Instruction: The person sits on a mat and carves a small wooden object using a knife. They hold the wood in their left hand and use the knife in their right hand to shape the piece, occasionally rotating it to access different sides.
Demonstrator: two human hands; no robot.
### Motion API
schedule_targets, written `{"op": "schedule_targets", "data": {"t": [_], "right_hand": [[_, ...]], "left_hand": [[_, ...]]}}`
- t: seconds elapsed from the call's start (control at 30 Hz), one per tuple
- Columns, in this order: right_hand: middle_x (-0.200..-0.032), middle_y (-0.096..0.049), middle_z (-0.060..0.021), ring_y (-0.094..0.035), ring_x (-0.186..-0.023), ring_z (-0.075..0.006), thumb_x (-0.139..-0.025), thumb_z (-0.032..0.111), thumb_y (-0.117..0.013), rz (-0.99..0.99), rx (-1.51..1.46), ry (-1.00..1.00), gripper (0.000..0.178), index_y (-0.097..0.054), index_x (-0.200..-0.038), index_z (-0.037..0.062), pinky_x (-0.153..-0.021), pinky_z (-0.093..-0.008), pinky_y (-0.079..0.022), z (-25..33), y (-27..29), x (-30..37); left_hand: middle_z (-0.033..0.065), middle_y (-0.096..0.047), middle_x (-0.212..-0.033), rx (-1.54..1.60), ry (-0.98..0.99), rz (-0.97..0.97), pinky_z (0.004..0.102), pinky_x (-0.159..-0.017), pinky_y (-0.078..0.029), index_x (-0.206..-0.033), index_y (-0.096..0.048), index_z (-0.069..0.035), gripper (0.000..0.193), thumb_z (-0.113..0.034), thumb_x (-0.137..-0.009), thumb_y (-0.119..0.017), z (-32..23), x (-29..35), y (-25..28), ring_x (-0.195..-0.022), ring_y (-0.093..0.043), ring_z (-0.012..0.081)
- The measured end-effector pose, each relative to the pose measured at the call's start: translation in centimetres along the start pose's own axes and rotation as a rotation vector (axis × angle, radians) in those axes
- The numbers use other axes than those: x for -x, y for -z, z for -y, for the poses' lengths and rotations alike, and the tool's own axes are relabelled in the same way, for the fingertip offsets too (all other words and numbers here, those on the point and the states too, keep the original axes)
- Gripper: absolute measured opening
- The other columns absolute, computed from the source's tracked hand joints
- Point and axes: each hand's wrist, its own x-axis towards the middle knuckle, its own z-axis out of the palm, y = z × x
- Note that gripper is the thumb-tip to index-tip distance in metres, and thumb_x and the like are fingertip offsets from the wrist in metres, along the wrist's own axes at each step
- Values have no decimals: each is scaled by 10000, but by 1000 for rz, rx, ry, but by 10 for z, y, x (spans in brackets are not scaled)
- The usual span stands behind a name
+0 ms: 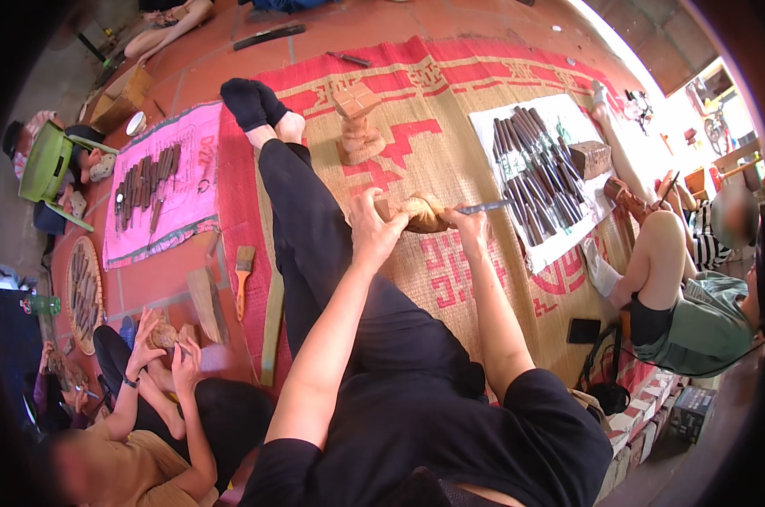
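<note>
In front of my lap my left hand [377, 230] is closed around one end of a light-brown wood carving [425, 211], its thumb along the near side. My right hand [469, 228] grips a carving chisel [489, 205] beside the carving's other end. The chisel's grey-blue shaft points out to the right; its far tip at the carving is hidden by my fingers. Beyond my hands, a partly carved wooden figure [362, 139] with a square block top stands upright on the woven mat [450, 127].
Rows of chisels [535, 182] lie on a white cloth at right, more on a pink cloth [201, 139] at left. A brush [244, 279], wood strip [273, 329] and round basket [97, 325] are left. A phone [584, 331] lies right. Co-workers sit on both sides.
</note>
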Motion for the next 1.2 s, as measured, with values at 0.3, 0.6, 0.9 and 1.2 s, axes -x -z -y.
{"op": "schedule_targets", "data": {"t": [0.3, 0.6, 0.9, 1.2], "right_hand": [[-813, -684, -94, -660, -763, -189, -732, 113, -696, -8, -273, -51, 148, -653, -817, 0, -674, -320, -516, -5, 17, -10], [-713, -668, -88, -639, -697, -163, -721, 67, -692, 27, -103, -49, 84, -626, -703, 18, -664, -301, -514, -11, 20, -21], [-778, -678, -71, -630, -714, -144, -714, 100, -715, 38, -282, -30, 113, -661, -765, 14, -661, -289, -493, -22, -3, -12], [-730, -658, -108, -656, -627, -191, -755, 32, -680, -144, -414, -95, 83, -598, -756, 17, -608, -300, -540, -20, 2, -17]], "left_hand": [[181, -438, -1147, 153, 89, -42, 393, -813, -502, -1171, -474, -76, 571, -228, -677, -717, -1, -7, 2, -962, -563, 322], [170, -427, -1186, 100, 98, 11, 415, -930, -427, -1182, -473, -92, 583, -238, -668, -709, 0, -5, 0, -1116, -479, 332], [155, -436, -1172, 94, 92, 0, 421, -934, -425, -1176, -480, -101, 578, -238, -666, -716, -1, -5, 0, -1103, -487, 339], [153, -441, -1157, 96, 90, 9, 427, -933, -425, -1174, -477, -103, 583, -239, -664, -724, -4, -1, 0, -1097, -489, 339]]}}
